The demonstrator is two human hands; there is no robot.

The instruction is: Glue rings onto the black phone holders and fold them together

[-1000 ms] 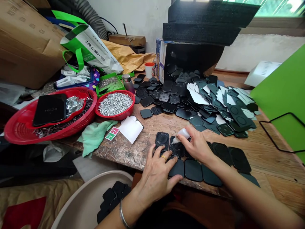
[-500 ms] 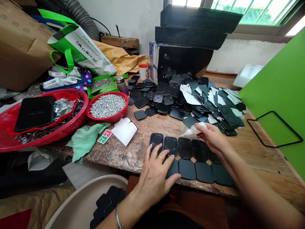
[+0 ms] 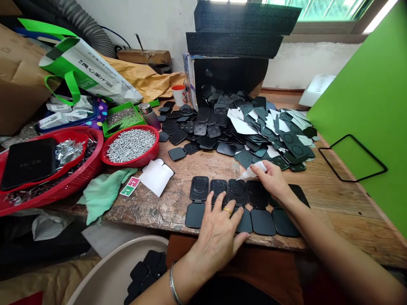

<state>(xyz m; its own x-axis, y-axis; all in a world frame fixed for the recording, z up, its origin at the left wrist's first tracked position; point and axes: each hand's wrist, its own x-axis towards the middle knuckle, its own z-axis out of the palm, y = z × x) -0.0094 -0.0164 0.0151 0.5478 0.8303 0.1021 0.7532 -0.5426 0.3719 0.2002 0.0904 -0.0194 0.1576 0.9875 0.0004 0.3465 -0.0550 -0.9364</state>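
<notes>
A row of black hinged square pieces lies opened flat along the table's front edge, with ribbed halves behind and smooth halves in front. My left hand [image 3: 218,228] rests on it with fingers spread, touching the second and third pieces. In my right hand [image 3: 271,178] is a white squeeze bottle [image 3: 257,169], tilted so its thin nozzle points down at the back edge of the third ribbed half [image 3: 238,194]. Shiny ring-shaped lines show on the first ribbed half [image 3: 199,188] and on the third. My fingers partly cover the second ribbed half [image 3: 219,186].
Behind lies a heap of black pieces [image 3: 208,116] and dark and white cut sheets [image 3: 273,131]. At left stand a red basket of metal pins [image 3: 132,144], a green cloth [image 3: 106,190] and white paper [image 3: 157,178]. A black wire frame [image 3: 352,157] leans on the green panel [image 3: 359,93] at right.
Along the row, my left hand has shifted right by about one piece. The bottle's nozzle has moved onto the third ribbed half, where a ring line now shows. The view has turned slightly right.
</notes>
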